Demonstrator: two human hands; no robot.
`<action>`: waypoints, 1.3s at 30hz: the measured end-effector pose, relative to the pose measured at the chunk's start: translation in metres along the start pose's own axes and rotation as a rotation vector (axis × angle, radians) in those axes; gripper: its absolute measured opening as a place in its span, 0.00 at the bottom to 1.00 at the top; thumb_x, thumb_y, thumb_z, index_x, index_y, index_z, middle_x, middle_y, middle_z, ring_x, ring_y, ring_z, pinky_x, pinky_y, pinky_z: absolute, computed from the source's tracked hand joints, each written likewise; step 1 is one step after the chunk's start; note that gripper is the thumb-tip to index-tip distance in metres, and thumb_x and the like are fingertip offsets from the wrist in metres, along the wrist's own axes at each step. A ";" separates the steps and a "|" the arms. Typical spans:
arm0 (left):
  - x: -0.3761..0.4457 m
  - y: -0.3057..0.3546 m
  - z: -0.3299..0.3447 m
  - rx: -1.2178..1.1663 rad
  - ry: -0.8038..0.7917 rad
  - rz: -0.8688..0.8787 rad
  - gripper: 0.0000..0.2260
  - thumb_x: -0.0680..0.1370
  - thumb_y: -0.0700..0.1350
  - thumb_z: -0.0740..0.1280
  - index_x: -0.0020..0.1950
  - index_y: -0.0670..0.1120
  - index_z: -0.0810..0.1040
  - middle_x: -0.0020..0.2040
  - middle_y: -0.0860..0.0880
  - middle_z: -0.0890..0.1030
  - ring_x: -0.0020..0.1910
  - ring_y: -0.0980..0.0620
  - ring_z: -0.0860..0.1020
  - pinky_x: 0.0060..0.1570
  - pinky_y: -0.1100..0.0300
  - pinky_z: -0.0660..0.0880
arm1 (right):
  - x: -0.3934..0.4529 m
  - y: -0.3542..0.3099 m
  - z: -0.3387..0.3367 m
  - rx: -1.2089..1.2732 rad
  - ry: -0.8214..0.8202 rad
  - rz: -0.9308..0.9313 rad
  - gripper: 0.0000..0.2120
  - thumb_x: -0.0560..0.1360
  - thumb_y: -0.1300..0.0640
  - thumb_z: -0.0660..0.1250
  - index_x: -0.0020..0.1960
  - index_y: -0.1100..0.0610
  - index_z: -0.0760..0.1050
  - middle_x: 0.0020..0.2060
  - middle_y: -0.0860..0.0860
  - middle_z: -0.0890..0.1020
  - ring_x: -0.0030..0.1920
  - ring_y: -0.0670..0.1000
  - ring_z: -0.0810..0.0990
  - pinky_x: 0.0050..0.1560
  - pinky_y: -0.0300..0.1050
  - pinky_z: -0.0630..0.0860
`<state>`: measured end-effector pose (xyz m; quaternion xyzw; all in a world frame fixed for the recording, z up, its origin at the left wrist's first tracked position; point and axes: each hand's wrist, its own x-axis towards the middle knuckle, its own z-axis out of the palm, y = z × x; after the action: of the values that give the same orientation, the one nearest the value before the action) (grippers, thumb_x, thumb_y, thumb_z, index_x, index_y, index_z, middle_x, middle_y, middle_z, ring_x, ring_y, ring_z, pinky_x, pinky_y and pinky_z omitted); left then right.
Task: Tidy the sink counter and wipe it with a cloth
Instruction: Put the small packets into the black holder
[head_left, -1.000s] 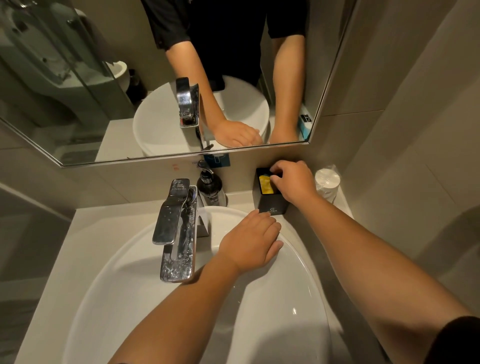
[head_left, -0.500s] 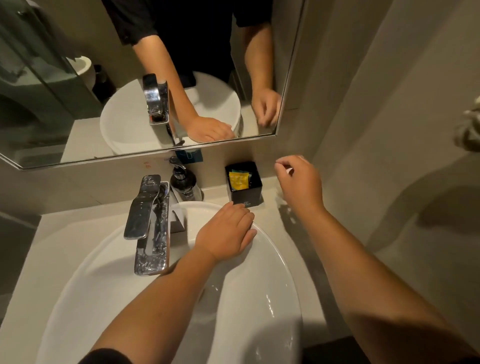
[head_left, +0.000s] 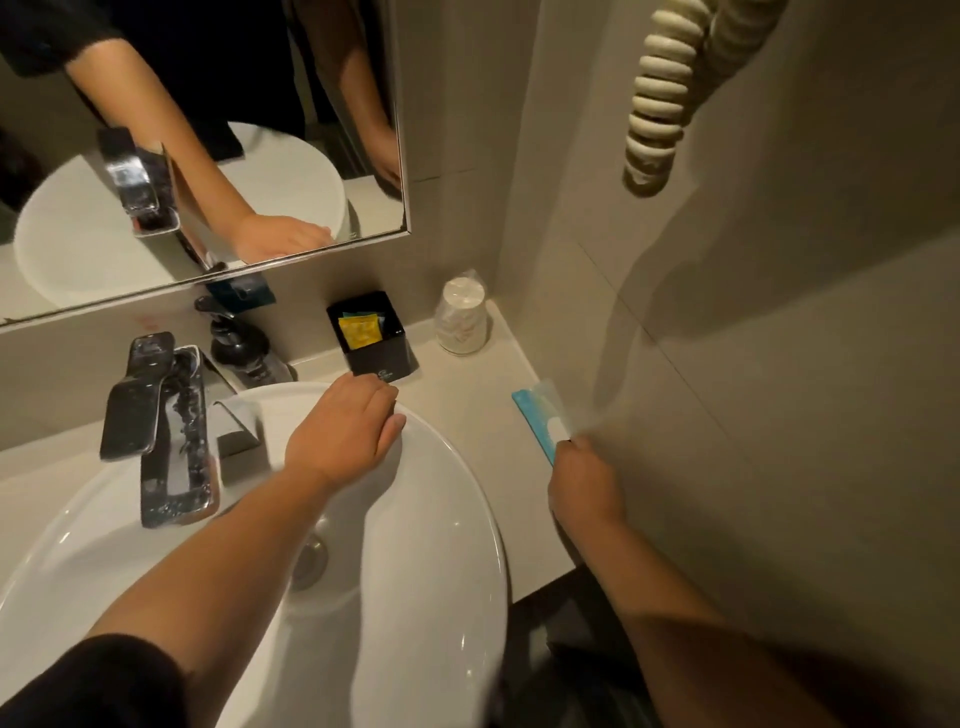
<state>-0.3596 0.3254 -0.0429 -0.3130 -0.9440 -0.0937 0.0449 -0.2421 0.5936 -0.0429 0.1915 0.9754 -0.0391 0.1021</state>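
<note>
My right hand (head_left: 584, 480) is clamped on the near end of a blue packet (head_left: 540, 418), the fingers curled around it out of my sight, so I judge the grip from the packet sticking up and away from my fist. I hold it by one end because it is thin and flat; pinching the edge lets me lift it off the table (head_left: 467, 395) by the wall. Whether its far end touches the table I cannot tell, as it is blurred. The forearm runs in from the lower right, wrist straight, hand close to the side wall.

My left hand (head_left: 345, 428) lies palm down on the far rim of the basin (head_left: 457, 519), fingers together and flat, clamped on nothing. I take it to be a brace while I lean toward the corner. That arm crosses over the bowl, just right of the tap (head_left: 156, 421).

The black box (head_left: 371, 340) stands just beyond my left fingertips, against the back wall, with a yellow sachet (head_left: 358, 332) upright inside. I judge it the natural home for the packet. The wrapped cups (head_left: 461, 322) sit in the corner, well clear of both hands, and the soap bottle (head_left: 234, 343) stands behind the tap. No cloth shows, so wiping has not begun.
</note>
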 end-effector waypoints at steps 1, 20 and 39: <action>0.000 0.000 0.000 0.001 0.003 -0.001 0.17 0.80 0.53 0.54 0.54 0.43 0.76 0.51 0.43 0.79 0.50 0.43 0.74 0.56 0.51 0.68 | 0.000 -0.002 0.002 0.009 -0.006 0.009 0.14 0.76 0.57 0.68 0.60 0.60 0.72 0.56 0.55 0.74 0.47 0.55 0.82 0.45 0.49 0.82; -0.002 0.000 0.000 0.012 -0.023 -0.029 0.18 0.81 0.54 0.53 0.57 0.45 0.75 0.53 0.45 0.79 0.51 0.45 0.74 0.57 0.50 0.70 | 0.004 -0.001 0.001 0.065 0.003 0.032 0.17 0.73 0.56 0.72 0.58 0.58 0.71 0.54 0.56 0.72 0.46 0.57 0.83 0.44 0.52 0.83; -0.003 0.005 -0.008 -0.018 0.031 -0.009 0.16 0.80 0.53 0.55 0.53 0.44 0.76 0.49 0.45 0.79 0.48 0.46 0.72 0.54 0.53 0.69 | 0.040 -0.058 -0.142 1.180 0.039 -0.115 0.05 0.71 0.55 0.72 0.38 0.54 0.79 0.27 0.46 0.80 0.26 0.40 0.74 0.26 0.35 0.72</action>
<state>-0.3541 0.3265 -0.0347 -0.3077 -0.9437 -0.1072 0.0565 -0.3264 0.5711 0.0892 0.1636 0.7991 -0.5770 -0.0417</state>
